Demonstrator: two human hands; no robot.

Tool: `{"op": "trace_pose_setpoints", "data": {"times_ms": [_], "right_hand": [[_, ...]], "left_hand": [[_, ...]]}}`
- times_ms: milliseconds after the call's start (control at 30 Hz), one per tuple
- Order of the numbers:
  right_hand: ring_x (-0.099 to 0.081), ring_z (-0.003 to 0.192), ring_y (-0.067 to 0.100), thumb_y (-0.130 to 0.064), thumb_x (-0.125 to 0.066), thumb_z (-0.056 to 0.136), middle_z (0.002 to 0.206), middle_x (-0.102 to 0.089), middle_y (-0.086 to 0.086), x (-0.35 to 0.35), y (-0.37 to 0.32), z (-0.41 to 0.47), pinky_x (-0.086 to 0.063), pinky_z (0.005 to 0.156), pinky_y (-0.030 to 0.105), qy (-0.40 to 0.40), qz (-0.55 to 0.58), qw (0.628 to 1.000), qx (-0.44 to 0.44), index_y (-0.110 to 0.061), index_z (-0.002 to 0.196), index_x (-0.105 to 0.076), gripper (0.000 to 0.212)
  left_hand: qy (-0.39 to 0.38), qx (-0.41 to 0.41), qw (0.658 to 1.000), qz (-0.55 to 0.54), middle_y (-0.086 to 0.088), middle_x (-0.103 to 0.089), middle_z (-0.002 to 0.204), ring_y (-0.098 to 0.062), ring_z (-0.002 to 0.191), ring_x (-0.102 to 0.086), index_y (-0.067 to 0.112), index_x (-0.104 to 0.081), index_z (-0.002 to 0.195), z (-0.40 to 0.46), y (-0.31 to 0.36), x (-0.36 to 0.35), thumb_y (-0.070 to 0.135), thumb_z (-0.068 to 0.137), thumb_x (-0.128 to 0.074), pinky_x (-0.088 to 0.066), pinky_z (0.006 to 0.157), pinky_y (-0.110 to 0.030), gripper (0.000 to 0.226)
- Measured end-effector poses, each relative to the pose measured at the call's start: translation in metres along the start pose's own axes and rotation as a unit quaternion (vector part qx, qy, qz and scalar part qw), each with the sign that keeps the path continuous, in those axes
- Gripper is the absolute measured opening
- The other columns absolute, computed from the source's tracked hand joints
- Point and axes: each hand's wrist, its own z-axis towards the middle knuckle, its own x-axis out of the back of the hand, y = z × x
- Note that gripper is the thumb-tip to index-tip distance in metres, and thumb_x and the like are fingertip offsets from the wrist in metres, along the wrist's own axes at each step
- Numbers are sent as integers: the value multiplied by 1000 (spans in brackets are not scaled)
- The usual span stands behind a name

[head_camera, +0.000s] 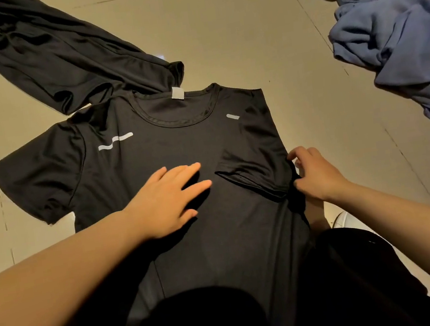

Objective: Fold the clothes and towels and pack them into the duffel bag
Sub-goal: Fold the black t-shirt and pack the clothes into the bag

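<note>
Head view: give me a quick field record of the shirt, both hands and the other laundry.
surface: tiled floor
black T-shirt: spread flat, front up, collar away from the person
right sleeve: folded in over the chest
left sleeve: still spread out
left hand: flat, pressing the shirt's middle
right hand: pinching the shirt's right edge
black garment: unfolded, beyond the collar
blue cloth: crumpled, far right
duffel bag: not in view

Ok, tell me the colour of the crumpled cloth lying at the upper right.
Blue: the crumpled cloth shows best in the head view, the only one.
</note>
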Motion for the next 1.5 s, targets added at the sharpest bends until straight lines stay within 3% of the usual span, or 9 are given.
{"op": "trace_pose_setpoints", "data": {"times_ms": [133, 300, 467, 600, 733, 867, 1000, 1133, 1500], "right_hand": [[-55, 87, 30, -11, -66, 84, 98, -56, 9, -9, 8, -3, -41, 71, 34, 26, 73, 997, -7, -14, 117, -43, 40], [-55, 84, 37, -9, -51, 90, 95, -59, 10, -6, 12, -5, -34, 64, 36, 80, -33, 995, 51, -12, 109, -44, 21], [-55, 82, 39, -9, -44, 91, 103, -52, 14, -2, 28, -14, -29, 60, 33, 27, -199, 974, 107, -17, 125, -48, 36], [-53, 84, 36, -14, -49, 88, 104, -45, 10, 1, 20, -11, -37, 62, 33, 9, -190, 978, 92, -22, 122, -52, 35], [-48, 103, 33, -17, -54, 80, 121, -45, 8, 12, -14, -5, -36, 74, 34, 18, -257, 961, 96, -20, 113, -60, 34], [-46, 107, 31, -21, -50, 86, 127, -45, 8, 3, -74, -7, -45, 83, 39, 32, -208, 954, 213, -14, 110, -61, 27], [-42, 119, 28, -33, -49, 94, 139, -36, 4, -27, -145, -3, -44, 89, 37, -52, -182, 934, 303, -21, 128, -52, 36], [-38, 125, 28, -38, -47, 96, 144, -32, 3, -53, -210, 5, -43, 94, 40, -67, -172, 919, 349, -26, 138, -41, 45], [6, 147, 31, -39, -43, 99, 161, 7, 7, -106, -291, 0, -6, 116, 57, -148, -328, 826, 434, -26, 154, -7, 66]], "left_hand": [[-71, -3, 997, 21, -5, 16, 161, -21, 149, 0, 36, -20, 151, 37, 28, 9, 45, 98, -43, -10, 118, -45, 59], [-146, -2, 986, 85, -1, 13, 162, -18, 149, 6, 22, -12, 155, 69, 44, 12, 38, 100, -41, -5, 117, -52, 64], [-165, 3, 976, 140, 1, 5, 162, -16, 149, 0, 17, -7, 154, 60, 39, 11, 33, 98, -42, -3, 115, -58, 68], [-190, 10, 980, 52, 5, 13, 161, -15, 149, 5, 21, -5, 155, 42, 30, 9, 27, 96, -44, -11, 117, -49, 71], [-98, -11, 994, -52, 0, -18, 159, -22, 141, -29, 25, -43, 143, 37, 10, 13, 26, 93, -54, -34, 110, -40, 51], [7, 114, 987, -110, 0, -44, 141, -23, 126, -46, 21, -58, 129, 9, -42, 35, 27, 92, -59, -44, 98, -41, 37], [129, 350, 918, -136, -17, -57, 124, -38, 115, -52, 13, -58, 126, -51, -119, 46, 25, 90, -58, -42, 96, -46, 38], [166, 582, 767, -212, -24, -52, 132, -43, 119, -50, 7, -45, 138, -111, -166, 38, 32, 91, -61, -40, 100, -47, 55], [157, 638, 642, -395, -16, -48, 134, -37, 121, -49, 7, -39, 135, -104, -191, 12, 26, 87, -70, -41, 105, -48, 61]]}}
